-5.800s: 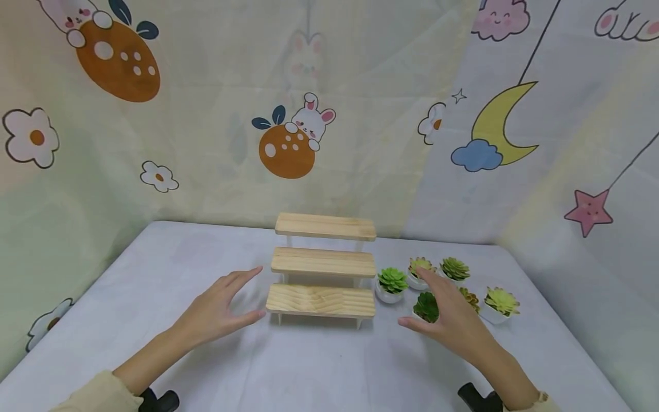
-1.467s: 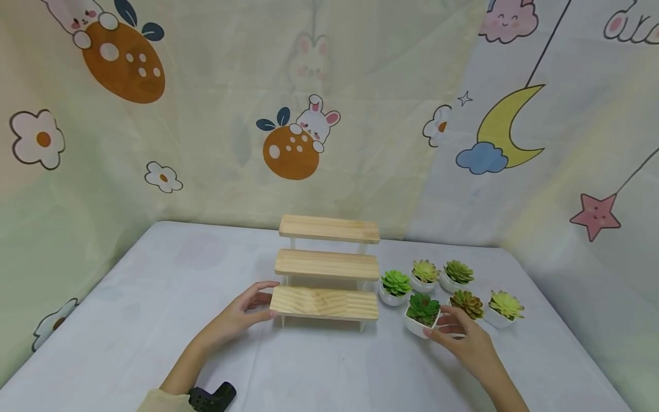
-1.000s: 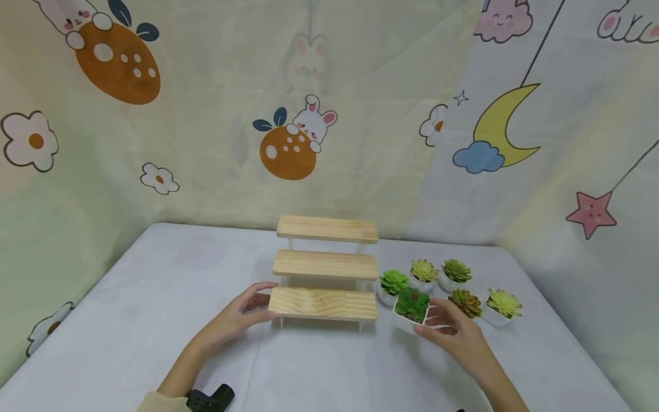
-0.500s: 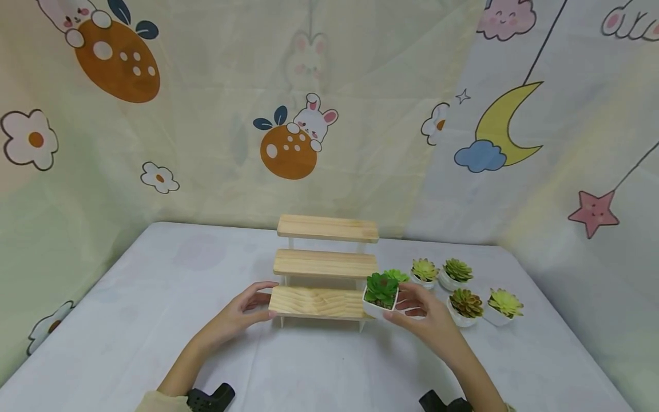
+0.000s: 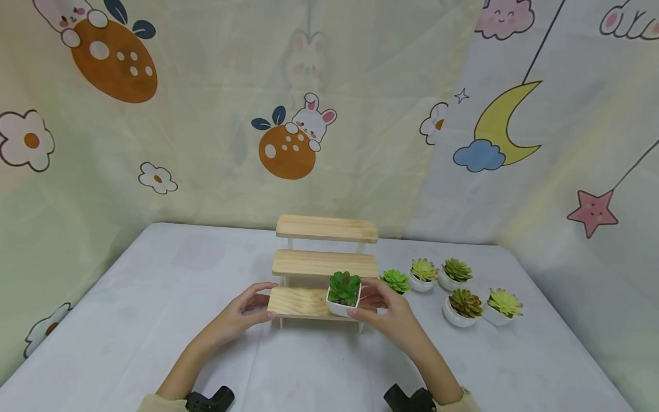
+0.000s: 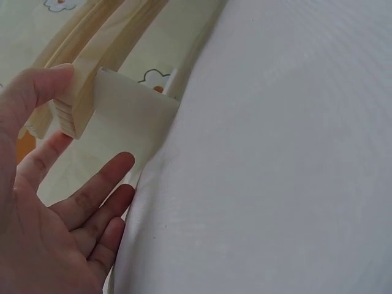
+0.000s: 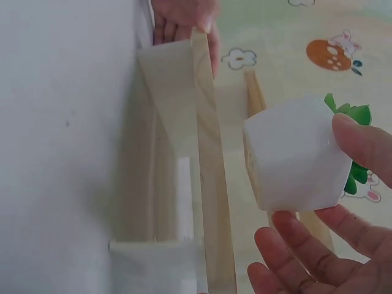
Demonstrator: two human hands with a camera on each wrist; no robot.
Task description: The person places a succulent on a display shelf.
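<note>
My right hand (image 5: 388, 313) pinches a small white square pot with a dark green succulent (image 5: 344, 289) between thumb and fingers. In the right wrist view, a gap shows between the white pot (image 7: 300, 159) and the edge of the bottom board (image 7: 211, 141). The three-tier wooden display stand (image 5: 296, 300) has pale boards on white supports. With thumb and index finger, my left hand (image 5: 242, 312) holds the left end of its bottom board; in the left wrist view the thumb lies on the board end (image 6: 76, 107) and the other fingers spread beside the support.
Right of the stand are several potted succulents: a bright green one (image 5: 395, 280) partly behind my right hand, a yellow-green one (image 5: 424, 270), a green one (image 5: 455, 272), a brownish one (image 5: 465, 304) and a pale one (image 5: 503, 303). A printed cloth wall (image 5: 216, 143) rises behind the white table (image 5: 154, 297).
My right hand has picked up the dark green succulent from the right group and carried it left, over the bottom board. My left hand has come to the stand's left end and now stays there.
</note>
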